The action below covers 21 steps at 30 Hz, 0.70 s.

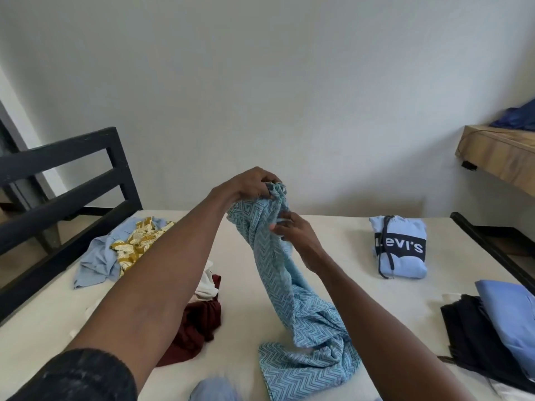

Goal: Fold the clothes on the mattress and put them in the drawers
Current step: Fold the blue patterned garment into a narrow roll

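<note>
With the left hand [254,183] gripping the bunched top of the light-blue zigzag-patterned garment [278,273] above the cream mattress [333,244] and the right hand [295,235] pinching a fold just below, its twisted tail pooled on the mattress may fold crooked.

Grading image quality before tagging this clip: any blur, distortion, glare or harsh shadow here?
Head view: wide-angle distortion slants the black bed frame; light soft and even, no glare, faint shadow on the wall; patterned blue garment and hoodie print sharp; pale cloth at the bottom edge blurred.
</note>
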Motion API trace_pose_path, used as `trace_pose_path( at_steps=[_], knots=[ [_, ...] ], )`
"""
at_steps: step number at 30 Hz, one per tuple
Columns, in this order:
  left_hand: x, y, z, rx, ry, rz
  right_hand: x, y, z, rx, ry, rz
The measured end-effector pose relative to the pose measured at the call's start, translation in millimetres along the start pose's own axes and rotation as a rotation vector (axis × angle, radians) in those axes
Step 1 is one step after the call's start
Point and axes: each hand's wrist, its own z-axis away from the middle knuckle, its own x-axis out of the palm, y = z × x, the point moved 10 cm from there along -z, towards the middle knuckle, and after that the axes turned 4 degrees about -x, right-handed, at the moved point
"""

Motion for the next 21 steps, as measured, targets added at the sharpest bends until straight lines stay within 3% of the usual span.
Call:
trace_pose_path(
  at_steps=[3, 7, 10, 12, 13, 14, 16, 17, 19, 20, 21],
  knots=[
    [-21.1, -6.4, 6.5, -0.009, 0.115, 0.153, 9.9, 20.2, -0.3, 0.149, -0.157, -0.111],
    [-53.1, -21.1, 15.7, -0.056, 0.268, 0.366, 10.2, 65.5, 18.8, 0.396, -0.305, 0.463],
    [-73.4, -27.0, 19.5, -0.09, 0.319, 0.455, -17.0, 79.6, 18.9, 0.469, -0.223, 0.609],
    [-86.2, -27.7, 21.5, -0.118, 0.345, 0.557, -49.2, 66.7, 8.4, 0.408, -0.04, 0.673],
    [-92.3, -25.3, 21.4, -0.121, 0.333, 0.581, -61.1, 55.9, 1.4, 0.351, 0.013, 0.747],
    [-98.1, -19.6, 21.0, -0.114, 0.301, 0.59, -60.5, 50.3, -3.9, 0.346, -0.066, 0.839],
    [-98.3, -1.9, 21.7, -0.077, 0.137, 0.606, -43.0, 61.0, 10.3, 0.539, -0.424, 0.907],
    [-96.1, 7.4, 22.8, -0.067, 0.041, 0.574, -42.9, 66.3, 19.0, 0.657, -0.525, 0.93],
    [-92.7, 23.8, 24.2, -0.06, -0.076, 0.425, -54.2, 56.5, 9.5, 0.641, -0.478, 1.133],
    [-90.2, 29.4, 24.9, -0.064, -0.101, 0.33, -58.9, 44.3, -3.1, 0.522, -0.373, 1.219],
    [-89.3, 32.5, 25.6, -0.07, -0.102, 0.253, -55.8, 32.1, -13.6, 0.391, -0.274, 1.146]
  ],
)
